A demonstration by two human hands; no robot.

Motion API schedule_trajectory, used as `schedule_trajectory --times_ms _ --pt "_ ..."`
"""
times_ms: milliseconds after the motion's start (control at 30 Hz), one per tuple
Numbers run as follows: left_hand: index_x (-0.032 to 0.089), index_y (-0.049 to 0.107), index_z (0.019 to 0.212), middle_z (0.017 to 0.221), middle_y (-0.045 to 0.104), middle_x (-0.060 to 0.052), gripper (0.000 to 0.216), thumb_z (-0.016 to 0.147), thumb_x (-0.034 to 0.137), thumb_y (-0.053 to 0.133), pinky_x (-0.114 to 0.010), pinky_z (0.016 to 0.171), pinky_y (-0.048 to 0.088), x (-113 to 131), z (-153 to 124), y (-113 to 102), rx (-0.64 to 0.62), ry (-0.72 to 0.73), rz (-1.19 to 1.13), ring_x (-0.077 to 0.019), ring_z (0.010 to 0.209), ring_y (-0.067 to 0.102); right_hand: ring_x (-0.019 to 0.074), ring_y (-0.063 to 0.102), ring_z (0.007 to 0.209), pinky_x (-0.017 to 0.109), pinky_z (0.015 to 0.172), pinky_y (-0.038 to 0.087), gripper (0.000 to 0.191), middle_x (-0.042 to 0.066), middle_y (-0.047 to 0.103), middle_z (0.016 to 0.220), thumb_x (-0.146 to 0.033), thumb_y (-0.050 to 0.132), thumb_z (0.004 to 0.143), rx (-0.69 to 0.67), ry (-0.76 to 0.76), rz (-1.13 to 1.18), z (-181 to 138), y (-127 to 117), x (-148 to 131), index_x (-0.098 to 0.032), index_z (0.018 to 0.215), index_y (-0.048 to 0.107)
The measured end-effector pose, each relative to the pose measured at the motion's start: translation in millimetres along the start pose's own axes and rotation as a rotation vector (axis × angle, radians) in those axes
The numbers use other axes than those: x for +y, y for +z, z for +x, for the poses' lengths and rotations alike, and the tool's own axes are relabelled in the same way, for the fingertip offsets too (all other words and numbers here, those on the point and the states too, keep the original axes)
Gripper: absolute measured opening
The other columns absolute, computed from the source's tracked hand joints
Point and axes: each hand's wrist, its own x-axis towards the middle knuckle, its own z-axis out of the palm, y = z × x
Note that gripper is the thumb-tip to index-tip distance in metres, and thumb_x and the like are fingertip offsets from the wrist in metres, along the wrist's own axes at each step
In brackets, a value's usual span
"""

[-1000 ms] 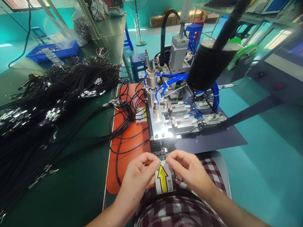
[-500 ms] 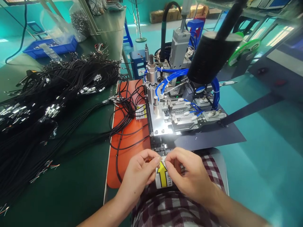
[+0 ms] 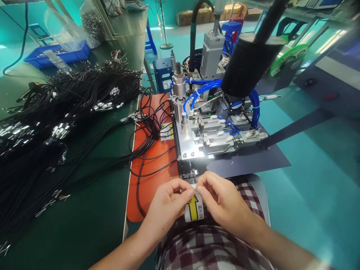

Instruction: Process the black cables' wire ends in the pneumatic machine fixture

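Observation:
My left hand (image 3: 173, 200) is closed in a pinch, thumb against forefinger, over a white label with a yellow arrow (image 3: 193, 210). Close beside it, my right hand (image 3: 219, 197) pinches too, its fingertips almost meeting the left ones. Whatever sits between the fingertips is too small to name. Just beyond the hands stands a metal machine (image 3: 194, 138) with blue air tubes (image 3: 206, 88). Several black cables (image 3: 150, 140) lie looped over the orange-red plate (image 3: 152, 202) left of the machine.
A big heap of black cables (image 3: 70, 97) with shiny ends covers much of the dark green table (image 3: 92, 210). Behind it is a blue tray (image 3: 59, 56). A black cylinder (image 3: 250, 67) hangs over the machine. A green reel (image 3: 289, 60) stands at the back right.
My right hand has moved slightly up and left, its fingers curled closer to the left hand's fingertips. The left hand has shifted slightly. The whole view has drifted a little.

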Motion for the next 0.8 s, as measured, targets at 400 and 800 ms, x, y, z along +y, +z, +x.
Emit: schedule_trajectory --times_ms 400,800 --pt "0.016 0.058 0.077 0.043 0.033 0.011 0.025 0.081 0.039 0.065 -0.021 0.042 0.013 -1.3 -1.3 -0.3 0.039 0.057 -0.076 -0.0029 0.039 0.021 0.0123 0.044 0.056 0.024 0.050 0.037 0.018 -0.002 0.048 0.065 -0.023 0.046 0.091 0.048 0.130 0.334 -4.0 10.9 -0.8 -0.020 0.074 0.050" --pt "0.016 0.057 0.078 0.044 0.033 0.011 0.024 0.083 0.038 0.065 -0.023 0.045 0.012 -3.3 -1.3 0.0 0.034 0.077 -0.107 -0.0028 0.039 0.020 0.0106 0.042 0.052 0.023 0.046 0.037 0.011 -0.003 0.049 0.065 -0.029 0.057 0.085 0.151 0.265 0.451 -11.6 13.8 6.7 -0.018 0.082 0.058"
